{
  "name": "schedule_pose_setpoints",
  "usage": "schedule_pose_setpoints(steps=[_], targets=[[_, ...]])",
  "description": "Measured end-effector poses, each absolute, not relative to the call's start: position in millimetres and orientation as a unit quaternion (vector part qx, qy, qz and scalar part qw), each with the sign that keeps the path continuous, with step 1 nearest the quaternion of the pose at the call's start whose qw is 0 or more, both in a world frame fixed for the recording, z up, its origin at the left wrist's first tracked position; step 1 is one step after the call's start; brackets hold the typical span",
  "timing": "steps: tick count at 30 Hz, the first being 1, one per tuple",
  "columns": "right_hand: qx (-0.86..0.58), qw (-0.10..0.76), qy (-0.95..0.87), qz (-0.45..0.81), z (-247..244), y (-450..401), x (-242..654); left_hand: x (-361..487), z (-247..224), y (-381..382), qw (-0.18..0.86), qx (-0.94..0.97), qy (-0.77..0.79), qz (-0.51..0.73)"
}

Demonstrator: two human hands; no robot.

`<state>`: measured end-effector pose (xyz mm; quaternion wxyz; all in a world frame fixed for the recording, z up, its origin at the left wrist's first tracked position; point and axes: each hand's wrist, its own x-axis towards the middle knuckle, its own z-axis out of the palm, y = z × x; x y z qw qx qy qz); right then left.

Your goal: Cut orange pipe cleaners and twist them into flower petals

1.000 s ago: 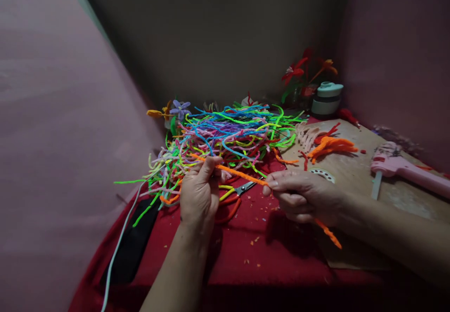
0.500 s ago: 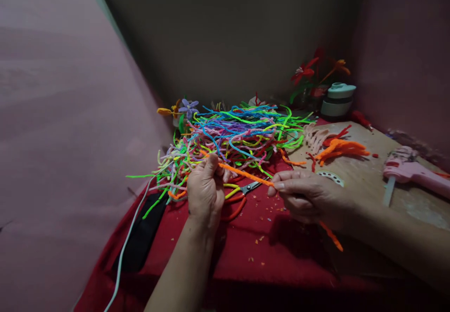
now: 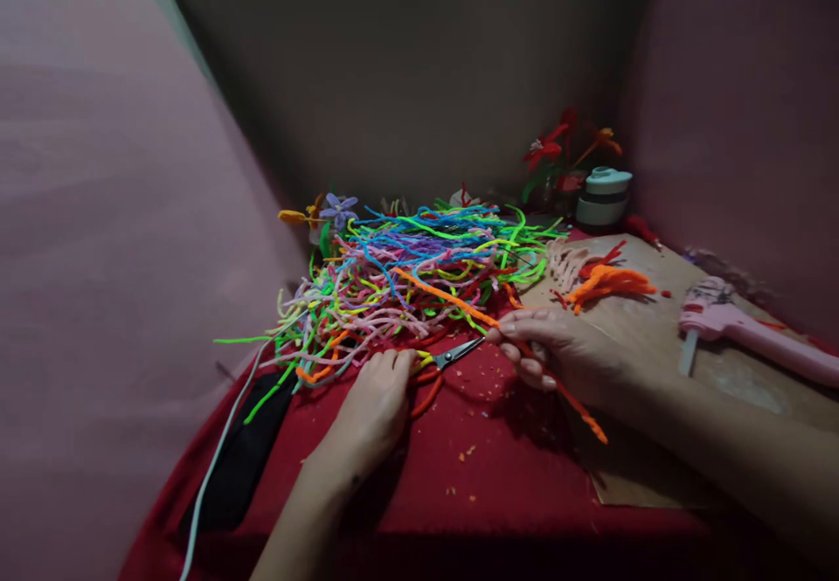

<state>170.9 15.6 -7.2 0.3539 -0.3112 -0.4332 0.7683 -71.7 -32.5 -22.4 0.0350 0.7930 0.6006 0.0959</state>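
Note:
In my right hand (image 3: pixel 541 345) an orange pipe cleaner (image 3: pixel 446 295) is pinched between thumb and fingers. One end slants up to the left over a heap of pipe cleaners; the tail hangs out below the hand. My left hand (image 3: pixel 380 389) is down on the red cloth, its fingers curled round the yellow handle of small scissors (image 3: pixel 452 356). Most of that handle is hidden beneath the fingers. The blades point right, towards the right hand. Beside them lies a red-orange loop (image 3: pixel 427 396).
A tangled multicoloured heap of pipe cleaners (image 3: pixel 393 306) lies ahead. To the right, a brown board (image 3: pixel 629 328) bears bundled orange pieces (image 3: pixel 609 284) and a pink glue gun (image 3: pixel 740 323). Behind stand a mint-lidded container (image 3: pixel 601 201) and pipe-cleaner flowers (image 3: pixel 547 148). A white cable (image 3: pixel 219 476) runs along the left.
My left hand has let go of the orange pipe cleaner and moved down to the scissors' handle. My right hand keeps its pinch. The view has shifted slightly right.

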Motion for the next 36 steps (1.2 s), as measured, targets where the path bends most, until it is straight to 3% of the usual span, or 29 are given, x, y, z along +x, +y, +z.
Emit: schedule_pose_setpoints(steps=[5,13,17,24,36], targets=[[-0.315,0.371,-0.426,0.763,-3,15,169,-71,-13,-40,-0.003,0.794,0.607,-0.001],[-0.325,0.384,-0.411,0.760,-4,17,169,-86,-21,-61,-0.022,0.791,0.610,0.028],[-0.331,0.393,-0.422,0.747,-4,16,169,-71,-20,-60,-0.120,0.798,0.588,0.050],[-0.332,0.387,-0.438,0.740,-8,15,169,-45,-4,-55,-0.229,0.794,0.561,-0.041],[-0.336,0.361,-0.436,0.753,-8,16,170,-44,4,-56,-0.252,0.812,0.526,-0.030]])
